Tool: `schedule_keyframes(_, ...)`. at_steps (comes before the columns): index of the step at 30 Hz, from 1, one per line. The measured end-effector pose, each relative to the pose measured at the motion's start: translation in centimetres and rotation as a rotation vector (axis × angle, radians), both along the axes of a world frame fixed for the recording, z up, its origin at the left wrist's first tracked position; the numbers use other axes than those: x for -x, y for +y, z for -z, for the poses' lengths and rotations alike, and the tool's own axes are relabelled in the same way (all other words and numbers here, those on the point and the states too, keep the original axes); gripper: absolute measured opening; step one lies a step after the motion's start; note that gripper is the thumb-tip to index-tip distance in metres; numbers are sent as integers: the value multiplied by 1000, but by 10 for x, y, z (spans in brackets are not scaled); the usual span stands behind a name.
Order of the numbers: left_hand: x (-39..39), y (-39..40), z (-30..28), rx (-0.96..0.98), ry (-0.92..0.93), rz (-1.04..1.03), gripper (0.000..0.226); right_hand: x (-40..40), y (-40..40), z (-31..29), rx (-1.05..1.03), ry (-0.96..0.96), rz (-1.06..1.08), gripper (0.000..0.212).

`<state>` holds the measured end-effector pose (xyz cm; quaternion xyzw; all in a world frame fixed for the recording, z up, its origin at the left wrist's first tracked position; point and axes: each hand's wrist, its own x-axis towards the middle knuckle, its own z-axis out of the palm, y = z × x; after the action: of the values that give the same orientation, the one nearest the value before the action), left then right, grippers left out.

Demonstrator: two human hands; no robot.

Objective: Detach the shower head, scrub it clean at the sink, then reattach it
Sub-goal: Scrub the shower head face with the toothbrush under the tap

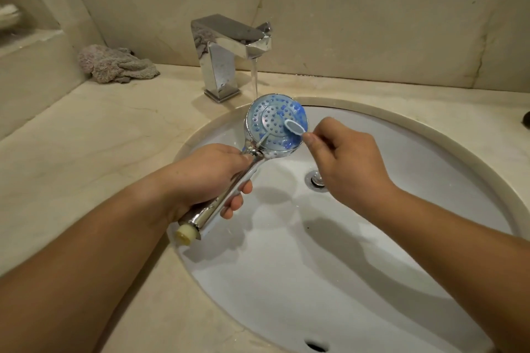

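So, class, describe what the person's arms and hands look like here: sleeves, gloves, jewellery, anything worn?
Both forearms are bare right to the frame's lower edge, with no sleeve in view. The left hand and right hand wear no gloves. No watch, bracelet or ring shows on either wrist or on the visible fingers. No markings or coverings appear on either arm.

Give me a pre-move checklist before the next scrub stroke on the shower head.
1. Left hand grips the shower head by its handle: ok.
2. Right hand pinches the small brush: ok.
3. Brush on the blue-soaped face: ok.
4. Head held over the sink: ok.
5. Faucet running for the rinse: ok.
6. Nozzle holes clean: cannot tell.
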<state>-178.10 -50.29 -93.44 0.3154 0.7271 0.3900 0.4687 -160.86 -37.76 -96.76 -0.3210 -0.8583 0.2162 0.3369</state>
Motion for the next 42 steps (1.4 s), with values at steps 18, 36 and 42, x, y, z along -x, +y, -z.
schedule_keyframes(18, 8, -2, -3, -19, 100, 69, 39, -7, 3, 7, -2, 12, -69, 33)
schedule_keyframes(36, 10, -3, 7, -68, 57, 78, 29, -7, 20, 4, -94, 36, 11, 34)
schedule_keyframes(42, 8, -1, 7, -75, 126, 64, 27, 0, 25, 1, -81, 47, 82, 30)
